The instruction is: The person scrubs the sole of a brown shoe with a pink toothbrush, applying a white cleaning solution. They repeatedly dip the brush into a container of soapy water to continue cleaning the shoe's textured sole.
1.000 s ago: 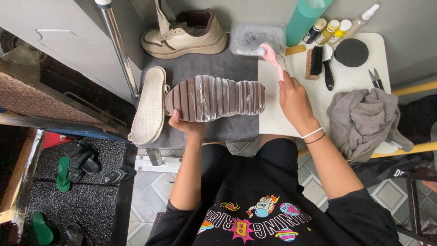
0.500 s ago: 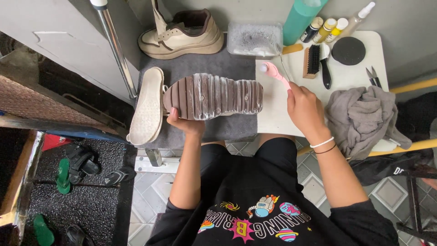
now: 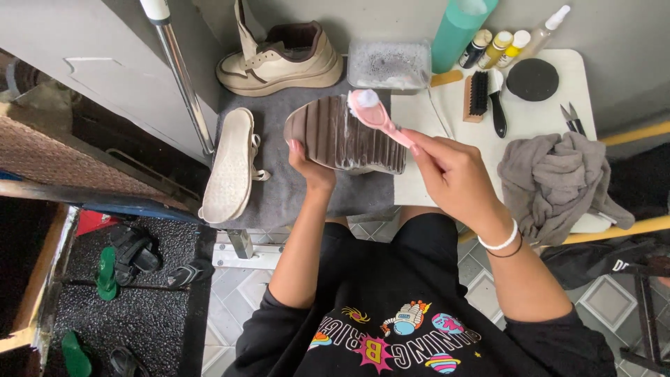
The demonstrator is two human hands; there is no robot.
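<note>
small labelled bottles [image 3: 497, 46] beside teal bottle [image 3: 457, 31].

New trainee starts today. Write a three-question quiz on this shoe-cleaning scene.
1. True or false: the left hand holds the shoe sole-up.
2. What does the right hand hold? A) black brush B) pink brush C) scissors
3. What lies bunched at the right of the white table?

Key: 1 true. 2 B, the pink brush, its foamy head on the ribbed sole. 3 the grey cloth.

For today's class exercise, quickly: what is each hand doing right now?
Left hand: closed on the shoe, sole turned up.
Right hand: closed on the pink brush, its head on the sole.
</note>
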